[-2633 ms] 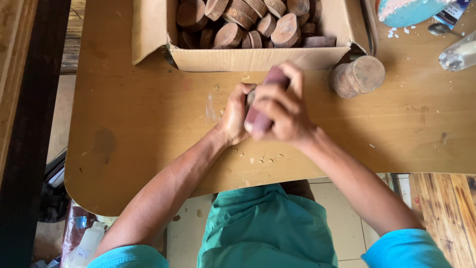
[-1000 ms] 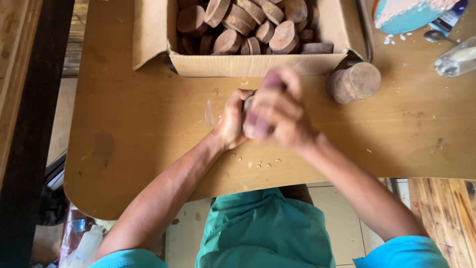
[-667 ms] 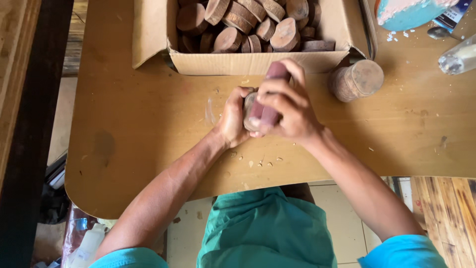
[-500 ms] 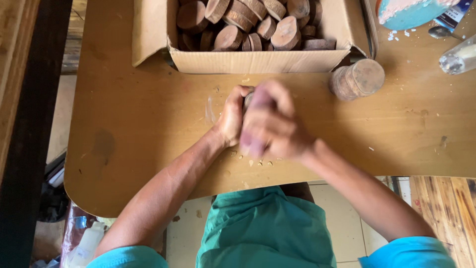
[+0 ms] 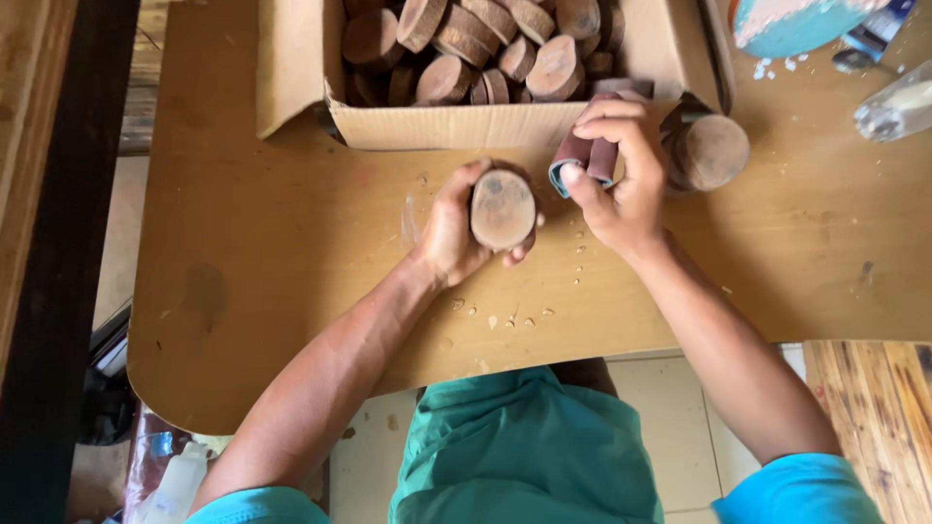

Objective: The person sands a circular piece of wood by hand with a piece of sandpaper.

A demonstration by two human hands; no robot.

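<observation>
Sanding work is being carried out at a wooden table: a round wooden disc is being gripped on edge in the left hand, its flat face turned up between thumb and curled fingers. Just beside those fingers, folded sandpaper is being pinched in the right hand, lifted clear of the disc. Beyond the fingertips, a cardboard box of similar discs is standing; even strokes and a steady grip are judged best.

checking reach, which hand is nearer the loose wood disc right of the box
Right. The right hand is just left of the disc; the left hand is farther left.
</observation>
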